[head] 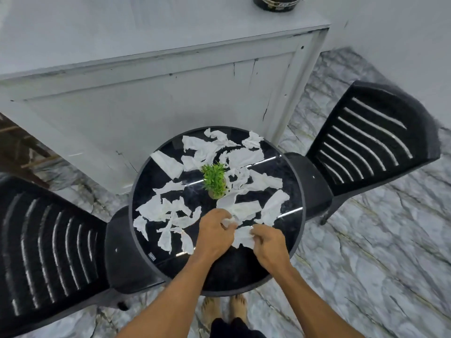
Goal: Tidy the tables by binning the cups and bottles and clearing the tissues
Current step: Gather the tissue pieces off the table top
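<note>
Several torn white tissues (202, 152) lie scattered across a round black glossy table (170, 264). My left hand (213, 234) hovers over the table's near middle, fingers closed around a crumpled tissue wad (229, 222). Just to its right, my right hand (268, 242) pinches the edge of a flat tissue piece (242, 236) that lies on the table. More tissue pieces (168, 215) lie to the left of my hands. No cups or bottles are visible on this table.
A small green artificial plant (214, 178) stands at the table's centre among the tissues. Black slatted chairs flank the table at left (48, 252) and right (366, 137). Behind stands a grey counter (170, 81) with a black pot (277, 3) on top. Marble floor surrounds everything.
</note>
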Demonstrator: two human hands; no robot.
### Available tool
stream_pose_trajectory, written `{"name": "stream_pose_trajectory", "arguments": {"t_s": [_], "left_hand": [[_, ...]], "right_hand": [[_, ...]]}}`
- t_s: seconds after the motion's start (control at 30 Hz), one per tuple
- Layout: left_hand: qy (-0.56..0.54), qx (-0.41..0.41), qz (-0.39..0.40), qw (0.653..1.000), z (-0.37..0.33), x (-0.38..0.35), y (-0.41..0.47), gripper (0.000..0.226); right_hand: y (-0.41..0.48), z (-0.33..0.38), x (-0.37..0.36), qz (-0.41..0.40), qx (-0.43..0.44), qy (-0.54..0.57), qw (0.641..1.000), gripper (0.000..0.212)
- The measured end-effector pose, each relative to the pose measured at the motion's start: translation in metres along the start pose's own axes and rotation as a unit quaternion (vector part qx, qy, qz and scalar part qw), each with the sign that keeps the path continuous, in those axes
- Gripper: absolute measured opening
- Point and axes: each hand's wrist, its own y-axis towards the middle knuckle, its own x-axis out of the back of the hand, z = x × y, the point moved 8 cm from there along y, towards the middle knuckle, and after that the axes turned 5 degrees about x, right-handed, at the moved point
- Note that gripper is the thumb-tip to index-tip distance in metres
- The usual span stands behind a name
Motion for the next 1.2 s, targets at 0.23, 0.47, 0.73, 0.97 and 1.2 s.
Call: {"name": "stream_pose_trajectory", "arguments": {"t_s": [0.23,0.47,0.73,0.97,1.2], "left_hand": [[0.066,-0.008,0.041,0.997,-0.031,-0.034,0.023,0.009],[0.058,0.055,-0.015,0.997,-0.010,-0.038,0.039,0.012],[0.063,0.223,-0.044,0.972,0.021,-0.042,0.053,0.016],[0.077,0.161,-0.113,0.977,-0.004,-0.034,0.025,0.034],[0.218,0.089,-0.062,0.970,-0.025,-0.054,0.029,0.045]], "right_hand": [[0.017,-0.042,0.049,-0.044,-0.153,-0.028,0.987,0.027],[0.063,-0.077,0.025,0.106,-0.107,-0.060,0.987,0.044],[0.094,-0.088,0.006,0.193,-0.045,-0.156,0.968,0.028],[0.099,-0.077,0.006,0.206,0.030,-0.141,0.968,0.020],[0.100,-0.073,0.012,0.182,0.048,-0.118,0.975,0.011]]}}
